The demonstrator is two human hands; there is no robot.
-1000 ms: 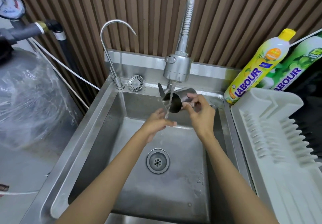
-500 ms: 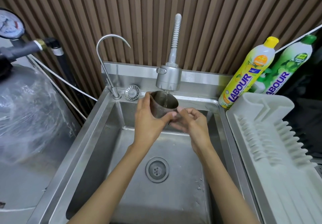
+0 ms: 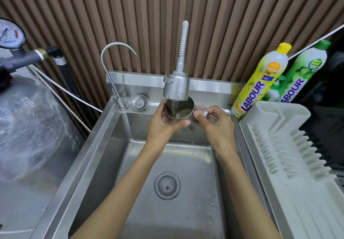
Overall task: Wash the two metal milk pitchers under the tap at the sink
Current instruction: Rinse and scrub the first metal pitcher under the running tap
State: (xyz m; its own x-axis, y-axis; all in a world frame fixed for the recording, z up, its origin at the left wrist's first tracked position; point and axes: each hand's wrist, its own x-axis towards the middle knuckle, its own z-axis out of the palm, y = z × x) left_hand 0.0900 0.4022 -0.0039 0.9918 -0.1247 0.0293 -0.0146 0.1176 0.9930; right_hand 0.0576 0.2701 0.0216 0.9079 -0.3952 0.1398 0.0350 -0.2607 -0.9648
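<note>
The metal milk pitcher (image 3: 181,111) is gripped round its body by the left hand (image 3: 163,125), and its handle (image 3: 202,112) is pinched by the right hand (image 3: 216,125). It is held upright over the far part of the sink (image 3: 89,155), just under the tap head (image 3: 176,88), and water is received in its mouth. A white dish rack (image 3: 290,155) is seen at right.

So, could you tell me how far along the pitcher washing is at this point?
Done: nothing visibly finished; no washed pitcher shows in view. In hand: one metal pitcher is upright under the running tap, taking water, the left hand gripping its body and the right hand holding its handle over the sink. Left: finishing this rinse, then the second pitcher, which is not in view.
</note>
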